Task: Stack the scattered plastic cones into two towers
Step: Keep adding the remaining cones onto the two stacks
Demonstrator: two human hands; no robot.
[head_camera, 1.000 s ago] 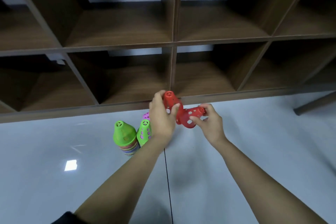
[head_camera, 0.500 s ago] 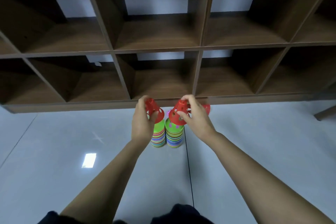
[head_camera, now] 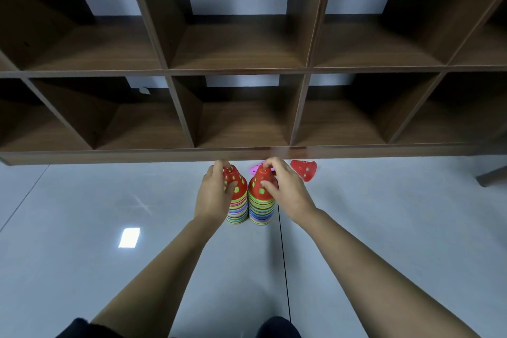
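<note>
Two towers of stacked multicoloured cones stand side by side on the grey tiled floor [head_camera: 384, 228], centre of frame, their sides touching or very nearly so. The left tower [head_camera: 237, 210] is topped by the left red cone [head_camera: 236, 183]; the right tower [head_camera: 260, 212] is topped by the right red cone [head_camera: 260, 182]. Left hand [head_camera: 215, 195]: grip closed round the left red cone from its left side, fingers curled over the tip, thumb against the near wall. Right hand [head_camera: 289, 192]: grip grasping the right red cone, fingertips on the tip, thumb pressed on the near wall, palm to the right of the tower. Both red cones sit upright, seated on their towers. A loose red cone [head_camera: 304, 170] lies on its side on the floor, right of the right hand, just before the base of the wooden cubby shelf [head_camera: 247, 71] that fills the upper half of the frame. A pink cone [head_camera: 254, 169] shows between the two hands, behind the towers, mostly hidden. Bright square reflection [head_camera: 129, 237] on the floor, lower left.
</note>
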